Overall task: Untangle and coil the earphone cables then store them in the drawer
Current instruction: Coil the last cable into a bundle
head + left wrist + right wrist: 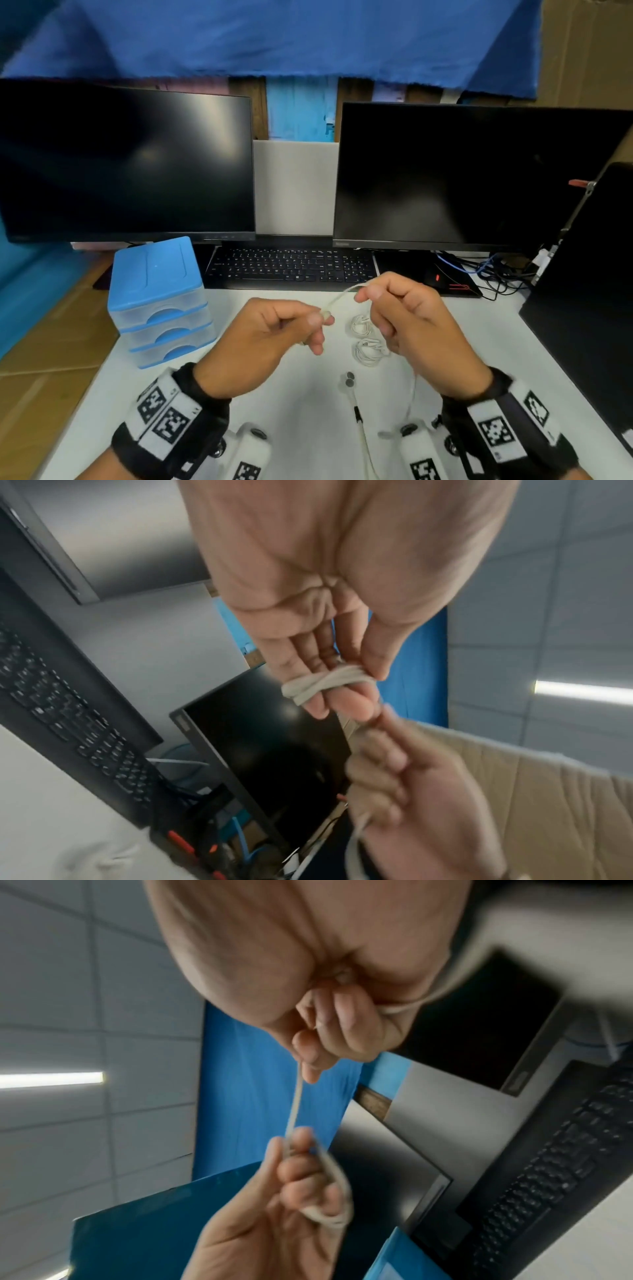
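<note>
Above the white desk [137, 394] both hands work one off-white earphone cable [339, 297]. My left hand [317, 320] has several turns of it wound round its fingers, thumb pressing the cable loops [325, 684]. My right hand [368, 294] pinches the cable a short way off, pulling it taut, seen as a straight cable strand [296, 1104]. The rest trails down under the right palm to the earbuds [349, 379] lying on the desk. Two coiled white earphones [363, 339] lie between the hands. The blue-topped drawer unit [161, 301] stands at the left, all drawers closed.
A black keyboard [291, 269] and two dark monitors [126, 161] line the back of the desk. Loose cables and a black pad [455, 284] sit at the right rear, a dark panel [589, 291] along the right edge.
</note>
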